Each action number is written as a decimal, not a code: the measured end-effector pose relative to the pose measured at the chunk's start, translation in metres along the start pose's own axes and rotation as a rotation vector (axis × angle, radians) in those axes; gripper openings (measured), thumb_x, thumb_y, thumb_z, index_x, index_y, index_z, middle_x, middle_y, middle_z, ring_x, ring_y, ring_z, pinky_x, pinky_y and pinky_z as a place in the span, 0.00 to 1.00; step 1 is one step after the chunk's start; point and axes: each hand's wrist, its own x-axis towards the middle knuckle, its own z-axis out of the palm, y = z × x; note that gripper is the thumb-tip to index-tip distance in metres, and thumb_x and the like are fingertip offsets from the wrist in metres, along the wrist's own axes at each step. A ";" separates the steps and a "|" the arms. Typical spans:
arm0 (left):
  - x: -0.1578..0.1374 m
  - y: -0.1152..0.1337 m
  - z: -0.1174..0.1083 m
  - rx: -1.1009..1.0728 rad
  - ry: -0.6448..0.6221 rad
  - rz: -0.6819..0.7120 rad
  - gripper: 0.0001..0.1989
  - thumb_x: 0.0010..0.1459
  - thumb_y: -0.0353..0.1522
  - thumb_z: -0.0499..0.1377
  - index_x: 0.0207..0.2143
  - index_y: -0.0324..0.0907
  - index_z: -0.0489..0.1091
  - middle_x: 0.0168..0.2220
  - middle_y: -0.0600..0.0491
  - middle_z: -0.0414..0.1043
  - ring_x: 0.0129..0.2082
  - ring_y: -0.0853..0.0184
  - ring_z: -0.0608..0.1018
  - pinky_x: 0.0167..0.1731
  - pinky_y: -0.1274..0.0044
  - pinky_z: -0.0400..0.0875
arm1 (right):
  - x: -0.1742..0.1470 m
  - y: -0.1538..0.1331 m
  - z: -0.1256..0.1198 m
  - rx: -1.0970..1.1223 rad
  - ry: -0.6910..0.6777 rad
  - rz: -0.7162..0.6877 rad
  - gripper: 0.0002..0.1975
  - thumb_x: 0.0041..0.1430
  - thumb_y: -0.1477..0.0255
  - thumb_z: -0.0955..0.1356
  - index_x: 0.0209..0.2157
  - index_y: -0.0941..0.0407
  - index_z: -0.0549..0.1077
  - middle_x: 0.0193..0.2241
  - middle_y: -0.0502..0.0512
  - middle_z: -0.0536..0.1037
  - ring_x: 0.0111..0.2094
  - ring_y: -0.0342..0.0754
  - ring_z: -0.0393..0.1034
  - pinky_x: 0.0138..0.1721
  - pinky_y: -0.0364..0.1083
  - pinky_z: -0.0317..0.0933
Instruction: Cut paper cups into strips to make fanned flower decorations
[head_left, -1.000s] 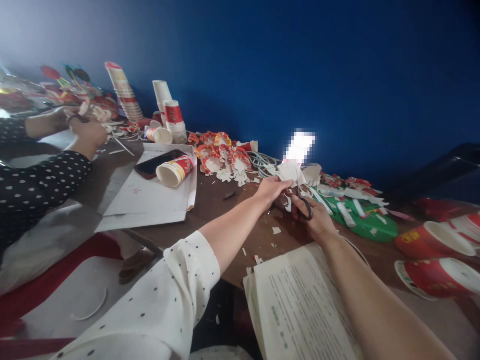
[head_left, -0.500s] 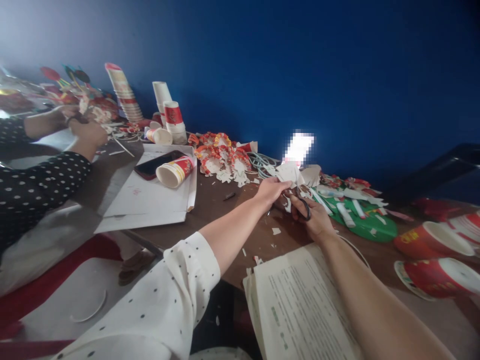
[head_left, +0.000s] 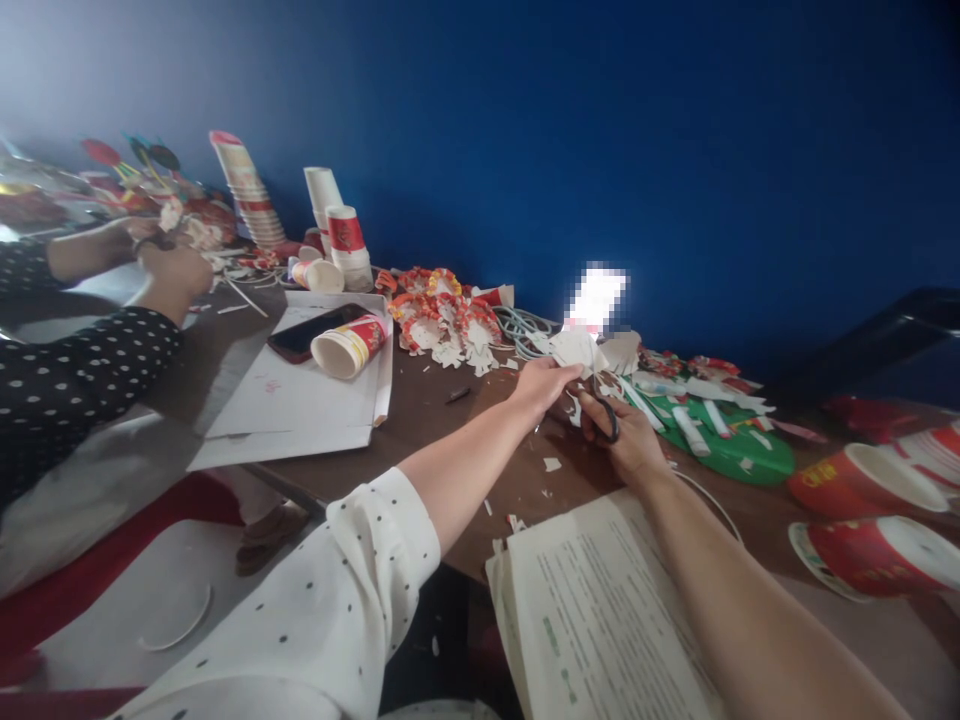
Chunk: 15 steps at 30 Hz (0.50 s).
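My left hand (head_left: pixel 549 385) pinches a white piece of cut paper (head_left: pixel 577 350), which looks like part of a paper cup. My right hand (head_left: pixel 634 440) is closed round the dark handles of a pair of scissors (head_left: pixel 613 420), just right of and below my left hand. The blades reach toward the paper; whether they touch it I cannot make out. Small white scraps (head_left: pixel 553 464) lie on the brown table (head_left: pixel 450 475) beneath my hands. Left of my hands is a heap of red and white cut paper flowers (head_left: pixel 450 315).
A lit, blurred-out screen (head_left: pixel 598 298) stands behind my hands. A green plate (head_left: pixel 742 450) with scraps and several red paper cups (head_left: pixel 862 475) are on the right. Printed sheets (head_left: pixel 592 600) lie in front. A phone (head_left: pixel 300 335) rests on white card; a co-worker's hands (head_left: pixel 176 265) are far left.
Almost nothing differs. The paper in my left hand has shifted very slightly, and both hands keep their hold in the same spot.
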 end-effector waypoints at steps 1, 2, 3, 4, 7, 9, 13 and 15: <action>0.000 0.000 0.000 -0.004 0.003 0.000 0.07 0.47 0.33 0.68 0.27 0.38 0.74 0.21 0.53 0.73 0.23 0.70 0.75 0.28 0.80 0.68 | -0.001 -0.001 0.001 0.007 0.008 0.006 0.28 0.49 0.43 0.69 0.17 0.54 0.68 0.16 0.49 0.68 0.19 0.43 0.57 0.22 0.45 0.51; -0.001 0.000 0.000 -0.008 0.002 0.003 0.07 0.47 0.33 0.68 0.27 0.38 0.74 0.21 0.53 0.73 0.24 0.69 0.75 0.29 0.79 0.68 | -0.001 -0.003 0.001 0.017 0.017 0.012 0.28 0.49 0.43 0.70 0.18 0.54 0.68 0.16 0.49 0.68 0.19 0.43 0.57 0.22 0.45 0.51; -0.001 0.000 0.000 -0.012 -0.002 0.007 0.07 0.47 0.33 0.68 0.27 0.38 0.74 0.21 0.53 0.73 0.24 0.69 0.76 0.29 0.79 0.69 | -0.002 -0.004 0.002 0.027 0.022 0.018 0.28 0.48 0.43 0.70 0.18 0.54 0.69 0.16 0.49 0.68 0.19 0.43 0.57 0.22 0.45 0.51; -0.001 0.000 0.000 -0.016 -0.008 0.011 0.07 0.47 0.33 0.68 0.27 0.38 0.75 0.21 0.52 0.74 0.25 0.68 0.76 0.29 0.79 0.69 | -0.003 -0.006 0.002 0.039 0.025 0.025 0.27 0.48 0.44 0.70 0.18 0.54 0.69 0.16 0.49 0.67 0.19 0.43 0.57 0.21 0.45 0.51; -0.002 0.001 0.000 -0.023 -0.013 0.007 0.08 0.47 0.33 0.68 0.27 0.38 0.75 0.22 0.52 0.74 0.25 0.68 0.76 0.30 0.79 0.70 | -0.004 -0.008 0.003 0.062 0.024 0.038 0.27 0.48 0.45 0.71 0.18 0.54 0.69 0.16 0.49 0.67 0.19 0.42 0.57 0.21 0.44 0.50; -0.003 0.001 0.000 -0.022 -0.010 -0.005 0.09 0.46 0.34 0.69 0.27 0.38 0.75 0.22 0.52 0.74 0.25 0.67 0.76 0.31 0.78 0.70 | -0.003 -0.007 0.003 0.056 0.024 0.030 0.27 0.48 0.45 0.71 0.18 0.55 0.69 0.15 0.49 0.67 0.19 0.42 0.56 0.21 0.44 0.50; -0.003 0.002 -0.001 -0.011 -0.015 0.006 0.09 0.46 0.34 0.69 0.27 0.38 0.75 0.23 0.52 0.75 0.25 0.67 0.77 0.32 0.77 0.71 | 0.000 -0.003 0.001 0.028 0.020 0.007 0.28 0.49 0.44 0.71 0.17 0.55 0.69 0.15 0.49 0.67 0.19 0.42 0.57 0.22 0.44 0.50; -0.003 0.002 -0.001 0.000 -0.016 0.010 0.09 0.46 0.34 0.69 0.28 0.38 0.75 0.23 0.52 0.75 0.25 0.67 0.76 0.32 0.77 0.71 | 0.000 -0.001 0.000 0.025 0.021 0.003 0.28 0.49 0.44 0.70 0.17 0.55 0.69 0.15 0.49 0.67 0.19 0.42 0.57 0.22 0.45 0.50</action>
